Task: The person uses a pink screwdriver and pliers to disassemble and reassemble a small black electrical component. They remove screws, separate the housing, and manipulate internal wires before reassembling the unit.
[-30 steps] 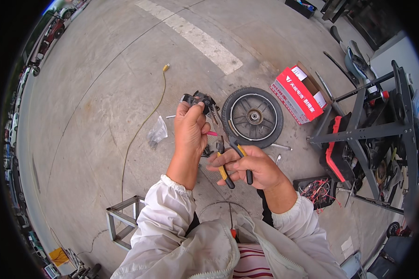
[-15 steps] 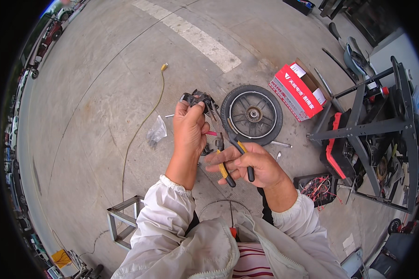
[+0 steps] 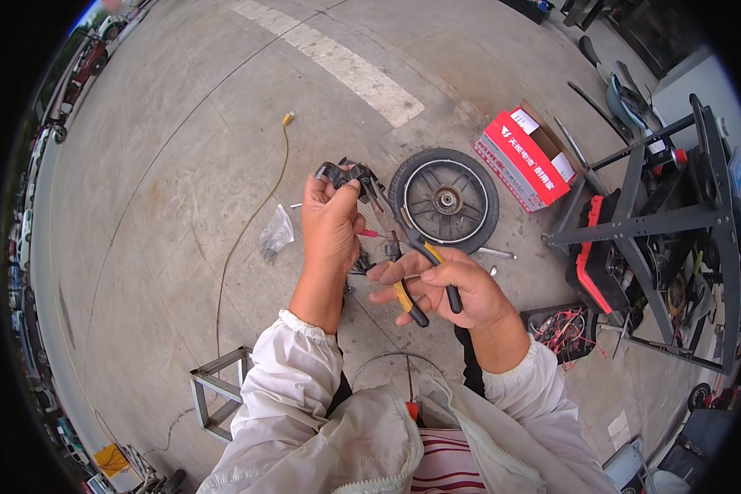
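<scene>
My left hand is closed round a black mechanical part, perhaps a brake caliper; the fingers hide some of it. In my right hand is a pair of pliers with black-and-yellow handles, spread apart. My fingers reach across the handles. The pliers' jaws are at the right side of the black part; whether they grip it cannot be made out. Just beyond, a spoked wheel with a black tyre lies flat on the floor. A thin pink-red item shows beside my left fingers.
A red battery box stands open beyond the wheel. At right is a dark metal rack, with a tray of red wires below. A clear plastic bag, a yellow cable and a metal frame are left.
The pliers' handle ends have swung slightly right with my right hand. My left hand and the black part have shifted a little left.
</scene>
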The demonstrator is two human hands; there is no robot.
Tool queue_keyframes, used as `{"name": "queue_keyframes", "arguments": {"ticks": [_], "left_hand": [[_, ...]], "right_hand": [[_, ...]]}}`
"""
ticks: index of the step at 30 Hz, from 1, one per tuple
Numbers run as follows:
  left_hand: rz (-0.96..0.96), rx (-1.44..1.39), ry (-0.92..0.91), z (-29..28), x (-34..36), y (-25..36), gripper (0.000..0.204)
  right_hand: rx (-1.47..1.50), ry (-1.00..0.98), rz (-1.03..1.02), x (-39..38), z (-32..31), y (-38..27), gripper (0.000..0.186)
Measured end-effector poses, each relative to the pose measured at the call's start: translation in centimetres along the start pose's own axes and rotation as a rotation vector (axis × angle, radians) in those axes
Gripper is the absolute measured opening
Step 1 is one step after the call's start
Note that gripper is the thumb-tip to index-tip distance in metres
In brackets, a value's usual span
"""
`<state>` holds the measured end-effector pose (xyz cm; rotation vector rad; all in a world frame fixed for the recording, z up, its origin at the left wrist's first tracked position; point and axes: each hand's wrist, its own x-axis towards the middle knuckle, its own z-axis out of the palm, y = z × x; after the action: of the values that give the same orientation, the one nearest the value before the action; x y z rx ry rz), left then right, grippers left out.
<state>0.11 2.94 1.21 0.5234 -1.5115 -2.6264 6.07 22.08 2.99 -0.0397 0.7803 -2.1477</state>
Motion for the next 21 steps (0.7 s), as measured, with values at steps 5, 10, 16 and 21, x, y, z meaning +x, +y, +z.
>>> {"name": "queue_keyframes", "arguments": {"ticks": [5, 10, 16, 21], "left_hand": [[0.025, 0.077, -0.007, 0.57, -0.25, 0.31, 0.023], [0.047, 0.129, 0.002, 0.71, -0.25, 0.38, 0.022], [0.086, 0.155, -0.025, 0.52, -0.20, 0.23, 0.022], [0.102, 0.192, -0.059, 0.54, -0.17, 0.34, 0.022]], "right_hand": [[-0.003, -0.018, -0.020, -0.14, -0.56, 0.14, 0.043], [-0.016, 0.024, -0.023, -0.31, -0.59, 0.02, 0.041], [0.007, 0.032, -0.028, -0.24, -0.56, -0.04, 0.038], [0.048, 0.024, -0.045, -0.22, -0.63, 0.13, 0.038]]}}
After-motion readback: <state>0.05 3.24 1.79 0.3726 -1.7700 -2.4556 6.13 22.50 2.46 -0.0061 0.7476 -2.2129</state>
